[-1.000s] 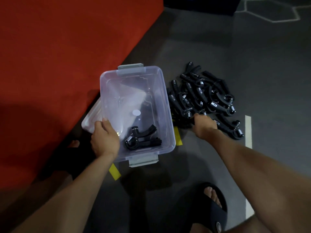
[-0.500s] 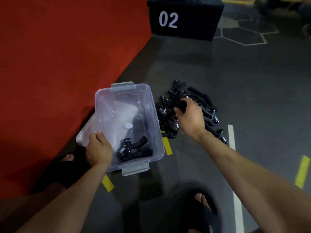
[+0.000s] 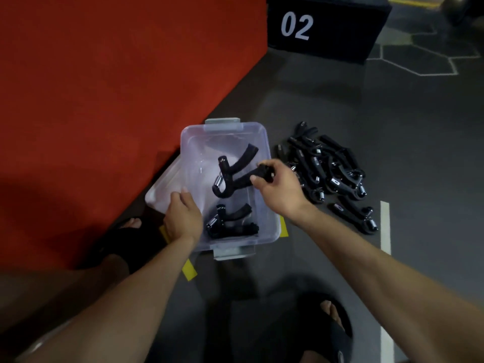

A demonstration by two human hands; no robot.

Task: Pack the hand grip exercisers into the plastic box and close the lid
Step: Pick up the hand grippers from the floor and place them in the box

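Note:
A clear plastic box (image 3: 264,142) with grey latches stands open on the dark floor. My right hand (image 3: 279,191) holds a black hand grip exerciser (image 3: 230,176) by one handle over the box's middle. Another exerciser (image 3: 230,222) lies on the box's floor at the near end. My left hand (image 3: 182,217) grips the box's near left rim. A pile of several black exercisers (image 3: 327,167) lies on the floor right of the box. The clear lid (image 3: 162,187) leans under the box's left side, partly hidden.
A red mat (image 3: 104,87) covers the floor to the left. A black block marked 02 (image 3: 322,27) stands at the back. Yellow tape marks (image 3: 190,269) and a white line (image 3: 385,226) are on the floor. My sandalled feet (image 3: 335,328) are near the bottom.
My right hand has taken an exerciser from the pile and carried it left over the box. The left hand has stayed on the rim. The camera has tilted up.

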